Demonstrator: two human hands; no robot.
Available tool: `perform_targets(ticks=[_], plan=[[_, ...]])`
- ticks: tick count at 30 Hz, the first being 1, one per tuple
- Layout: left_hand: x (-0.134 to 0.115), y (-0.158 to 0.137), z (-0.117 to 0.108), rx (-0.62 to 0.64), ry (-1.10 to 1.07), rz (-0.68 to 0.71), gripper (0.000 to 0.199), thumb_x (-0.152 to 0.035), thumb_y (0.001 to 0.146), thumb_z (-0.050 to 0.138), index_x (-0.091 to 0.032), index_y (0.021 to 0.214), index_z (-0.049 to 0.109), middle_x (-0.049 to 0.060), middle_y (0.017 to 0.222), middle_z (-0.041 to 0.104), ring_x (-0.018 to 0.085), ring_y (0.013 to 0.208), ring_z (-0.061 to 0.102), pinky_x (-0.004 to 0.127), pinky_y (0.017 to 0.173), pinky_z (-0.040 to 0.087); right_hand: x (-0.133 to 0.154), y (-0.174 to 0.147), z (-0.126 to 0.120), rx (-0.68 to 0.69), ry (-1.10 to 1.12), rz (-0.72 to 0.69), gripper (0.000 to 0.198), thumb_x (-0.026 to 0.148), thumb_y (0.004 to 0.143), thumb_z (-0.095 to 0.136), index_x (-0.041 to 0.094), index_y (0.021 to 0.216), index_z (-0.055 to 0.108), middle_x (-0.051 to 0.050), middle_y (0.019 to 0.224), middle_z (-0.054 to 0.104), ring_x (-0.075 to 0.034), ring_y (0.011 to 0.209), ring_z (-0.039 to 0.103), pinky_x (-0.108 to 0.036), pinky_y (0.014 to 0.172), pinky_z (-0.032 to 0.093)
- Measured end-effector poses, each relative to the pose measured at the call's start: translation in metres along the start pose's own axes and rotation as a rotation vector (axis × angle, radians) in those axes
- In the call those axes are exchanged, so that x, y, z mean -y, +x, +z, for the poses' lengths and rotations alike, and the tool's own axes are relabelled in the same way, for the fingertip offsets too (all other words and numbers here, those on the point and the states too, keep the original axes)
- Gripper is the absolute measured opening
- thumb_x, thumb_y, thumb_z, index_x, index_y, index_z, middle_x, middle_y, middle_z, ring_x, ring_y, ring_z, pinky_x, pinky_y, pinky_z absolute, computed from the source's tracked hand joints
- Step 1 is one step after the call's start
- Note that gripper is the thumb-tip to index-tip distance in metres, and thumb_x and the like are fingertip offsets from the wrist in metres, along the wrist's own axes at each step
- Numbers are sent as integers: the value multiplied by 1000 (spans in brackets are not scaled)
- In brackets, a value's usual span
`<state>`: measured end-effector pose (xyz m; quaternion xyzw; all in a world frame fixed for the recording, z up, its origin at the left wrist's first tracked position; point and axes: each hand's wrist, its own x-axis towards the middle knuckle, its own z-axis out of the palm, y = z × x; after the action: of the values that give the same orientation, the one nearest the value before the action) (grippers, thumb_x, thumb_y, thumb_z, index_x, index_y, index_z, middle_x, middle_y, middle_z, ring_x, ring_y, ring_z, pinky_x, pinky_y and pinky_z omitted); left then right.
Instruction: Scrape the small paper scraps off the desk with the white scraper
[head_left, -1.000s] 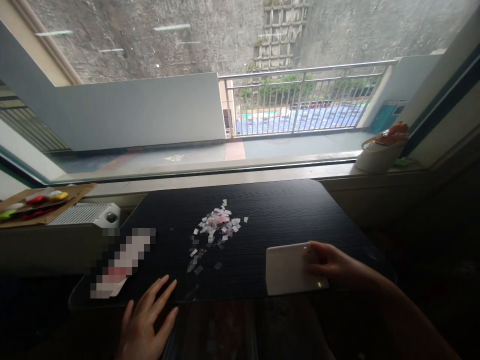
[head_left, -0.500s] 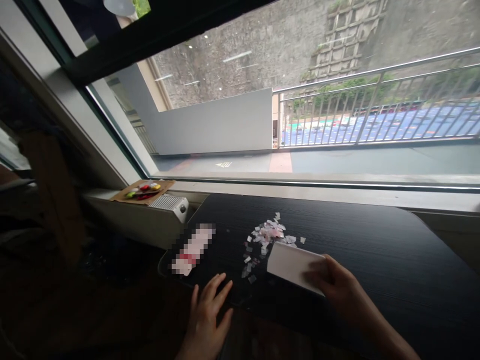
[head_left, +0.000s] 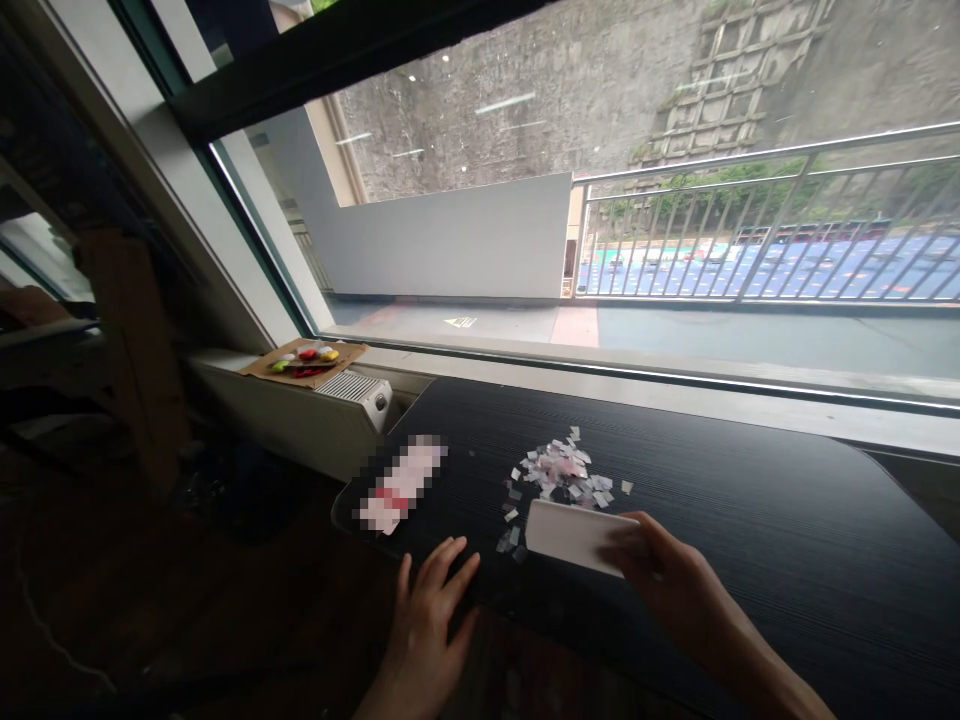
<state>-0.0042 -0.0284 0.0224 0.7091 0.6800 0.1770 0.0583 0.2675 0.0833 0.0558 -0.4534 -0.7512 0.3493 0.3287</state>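
My right hand [head_left: 664, 560] grips one end of a flat white rectangular piece [head_left: 566, 535], which looks like a card or thin box. Its other end points left over the black table [head_left: 720, 480]. Just beyond its far edge lies a loose pile of small whitish and pinkish scraps [head_left: 559, 465]. A few more scraps [head_left: 514, 540] are scattered beside its left end. My left hand [head_left: 435, 610] is open, fingers spread, at the table's near edge, holding nothing. Whether its fingertips touch the table I cannot tell.
A blurred-out pale item with a red band [head_left: 397, 490] lies on the table's left part. Past the left end is a radiator [head_left: 360, 390], with brown cardboard [head_left: 255, 368] and colourful small items [head_left: 307, 358] behind it. A large window [head_left: 465, 230] runs along the far side.
The white piece has moved left relative to the scrap pile, showing more scraps on the pile's right. The whole view has shifted slightly. My left hand stays open near the table edge.
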Motion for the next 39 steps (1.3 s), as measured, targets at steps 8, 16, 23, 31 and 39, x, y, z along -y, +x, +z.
perform_targets(ticks=[8, 16, 23, 31, 39], plan=[[-2, 1, -3, -1, -34, -10, 45, -18, 85, 47, -29, 128, 53, 9, 139, 51, 29, 128, 47, 68, 104, 27, 12, 14, 7, 56, -5, -81, 13, 26, 87, 49, 22, 98, 56, -6, 88, 74, -20, 77, 70, -28, 68, 54], [-5, 1, -8, 64, -34, -29, 47, -17, 85, 46, -29, 131, 50, 10, 142, 48, 28, 132, 42, 69, 105, 23, 6, -10, -14, 55, -25, -17, 14, 31, 85, 50, 23, 94, 59, -5, 82, 74, -20, 70, 68, -28, 63, 52], [-10, 3, -11, 71, -20, -52, 52, -10, 81, 44, -27, 129, 52, 10, 142, 48, 27, 132, 42, 67, 106, 22, -9, 5, -10, -26, 142, 112, 18, 38, 77, 63, 20, 80, 60, -2, 72, 67, -20, 66, 62, -29, 59, 50], [-9, 4, -9, 48, -5, -57, 54, -10, 79, 44, -28, 128, 53, 9, 140, 50, 26, 131, 44, 66, 106, 23, -18, 2, -2, 69, 203, 213, 14, 31, 73, 63, 19, 78, 57, 0, 69, 64, -17, 62, 59, -26, 53, 45], [-9, 3, -8, 38, -28, -65, 54, -10, 79, 43, -29, 128, 52, 8, 140, 50, 25, 132, 42, 66, 107, 22, -8, -5, 2, 175, 243, 265, 13, 28, 71, 60, 18, 77, 55, 0, 69, 61, -18, 64, 57, -27, 54, 45]])
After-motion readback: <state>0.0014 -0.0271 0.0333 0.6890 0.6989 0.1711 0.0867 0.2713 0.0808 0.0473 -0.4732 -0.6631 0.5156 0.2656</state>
